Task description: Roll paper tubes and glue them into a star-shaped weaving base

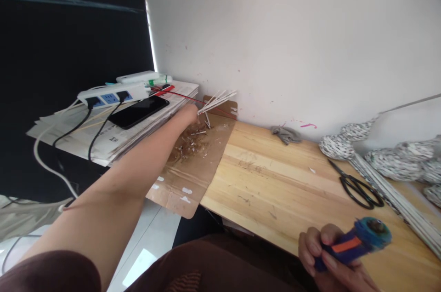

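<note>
We have the wooden table as our widest thing, its bare stretch leaving open room just right of the cardboard sheet, whose near edge juts past the table's. A paper stack crowds the cardboard's left edge. Our left hand is over the cardboard's far part, beside white sticks; its fingers are hidden, so we cannot tell their grip. Well right of the cardboard lie scissors; nearer us, also rightward of it, our right hand wraps its fingers around a blue cylinder.
</note>
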Tool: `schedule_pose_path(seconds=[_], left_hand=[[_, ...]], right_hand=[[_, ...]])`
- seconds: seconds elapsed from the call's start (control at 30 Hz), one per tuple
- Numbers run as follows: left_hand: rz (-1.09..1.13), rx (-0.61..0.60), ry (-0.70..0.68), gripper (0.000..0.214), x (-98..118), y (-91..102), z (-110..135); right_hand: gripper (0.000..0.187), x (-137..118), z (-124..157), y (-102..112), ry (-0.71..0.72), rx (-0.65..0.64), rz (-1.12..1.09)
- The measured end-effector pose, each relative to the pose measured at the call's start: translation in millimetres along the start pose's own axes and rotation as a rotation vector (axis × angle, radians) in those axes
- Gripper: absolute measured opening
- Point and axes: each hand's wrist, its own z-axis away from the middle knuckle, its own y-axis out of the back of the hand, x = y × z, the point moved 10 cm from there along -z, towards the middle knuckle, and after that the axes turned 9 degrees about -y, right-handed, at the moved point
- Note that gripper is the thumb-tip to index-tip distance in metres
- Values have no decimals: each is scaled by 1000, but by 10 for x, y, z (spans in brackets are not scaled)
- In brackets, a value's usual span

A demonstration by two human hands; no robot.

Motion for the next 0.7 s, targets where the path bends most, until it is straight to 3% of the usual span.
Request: schedule_pose_path(seconds=[0.1,0.3,0.43,0.53,0.63,0.7], left_hand=[[-83,-53,19,32,47,4,63],[-79,-132,-9,39,214,-314,267],[-15,-158,-46,33,413,-384,429],[146,-284,-118,17,774,-524,677],[725,-552,-198,22,1385,-850,1132],[936,-663,-155,31,1652,-1026,1414]], right_hand=[[16,44,-43,25,6,-27,-17],[13,12,-47,23,71,-29,23],[12,-48,35,83,138,34,54],[14,-58,67,72,135,60,24],[15,-87,51,-60,100,66,16],[16,-152,28,-157,92,77,9]])
